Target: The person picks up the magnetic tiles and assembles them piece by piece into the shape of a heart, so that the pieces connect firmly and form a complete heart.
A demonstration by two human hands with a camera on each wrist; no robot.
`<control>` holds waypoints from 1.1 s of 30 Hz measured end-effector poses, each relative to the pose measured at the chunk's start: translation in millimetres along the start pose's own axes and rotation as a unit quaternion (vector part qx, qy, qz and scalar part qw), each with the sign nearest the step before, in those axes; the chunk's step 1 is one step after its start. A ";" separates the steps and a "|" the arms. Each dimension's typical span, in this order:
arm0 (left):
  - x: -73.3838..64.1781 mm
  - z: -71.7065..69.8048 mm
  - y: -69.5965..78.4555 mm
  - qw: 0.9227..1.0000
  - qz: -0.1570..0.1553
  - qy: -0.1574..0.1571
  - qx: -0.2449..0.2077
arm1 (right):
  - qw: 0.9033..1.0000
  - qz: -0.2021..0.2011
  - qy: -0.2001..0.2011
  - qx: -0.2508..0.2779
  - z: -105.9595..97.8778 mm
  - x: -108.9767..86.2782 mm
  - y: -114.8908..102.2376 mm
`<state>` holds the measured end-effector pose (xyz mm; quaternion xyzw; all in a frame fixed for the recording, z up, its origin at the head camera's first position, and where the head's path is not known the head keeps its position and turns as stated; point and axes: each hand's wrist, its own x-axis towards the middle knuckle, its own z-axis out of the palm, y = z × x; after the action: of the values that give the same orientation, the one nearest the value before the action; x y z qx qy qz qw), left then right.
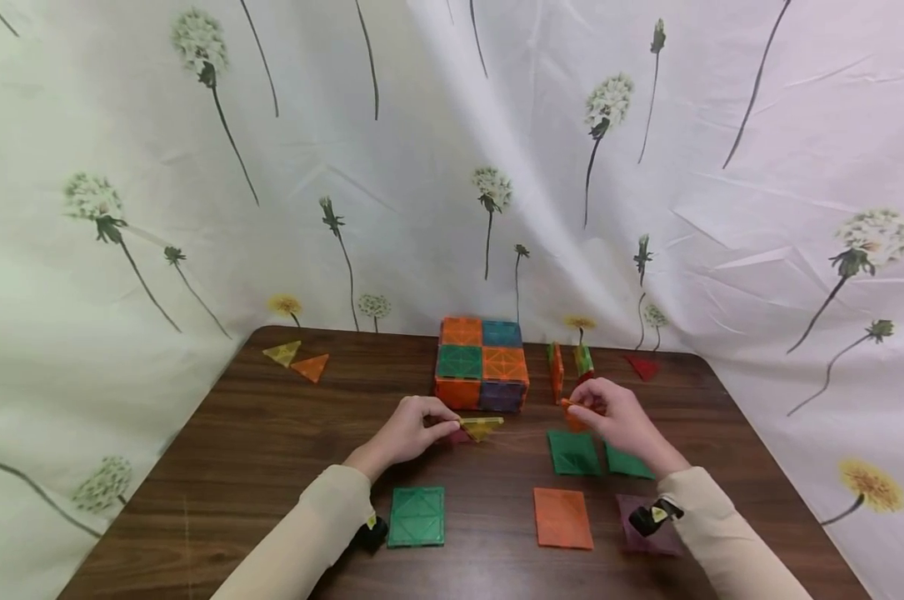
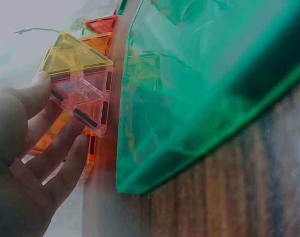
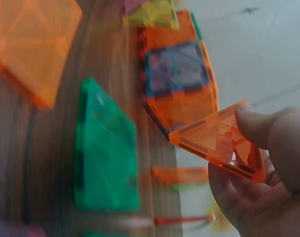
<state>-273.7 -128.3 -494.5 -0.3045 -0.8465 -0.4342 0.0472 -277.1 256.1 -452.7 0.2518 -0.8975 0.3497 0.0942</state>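
In the head view my left hand pinches a translucent yellow triangular magnetic tile between thumb and fingers, just in front of a box built of square tiles. The left wrist view shows a pink triangular tile edge to edge with the yellow one. To the right, my right hand pinches an orange triangular tile by one side, above the table. Orange, green and blue-purple squares make up the box. My fingers hide part of each held tile.
Green square tiles, an orange square and a purple square lie on the wooden table. Tiles stand on edge right of the box. Loose triangles, yellow, orange and red, lie farther back.
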 end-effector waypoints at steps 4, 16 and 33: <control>0.6 0.4 0.6 1.000 0.000 -0.005 0.000 | 0.999 -0.006 -0.027 0.020 17.4 5.3 -4.6; 1.2 -0.5 2.4 1.000 0.003 -0.002 -0.001 | 0.996 -0.056 -0.062 0.037 61.4 15.3 -15.6; -0.3 0.1 0.2 1.000 0.013 0.000 0.003 | 0.992 -0.103 -0.067 0.001 85.0 21.6 -28.4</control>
<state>-273.3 -128.3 -494.6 -0.3154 -0.8435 -0.4314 0.0541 -280.2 172.5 -491.4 0.3657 -0.8709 0.3211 0.0687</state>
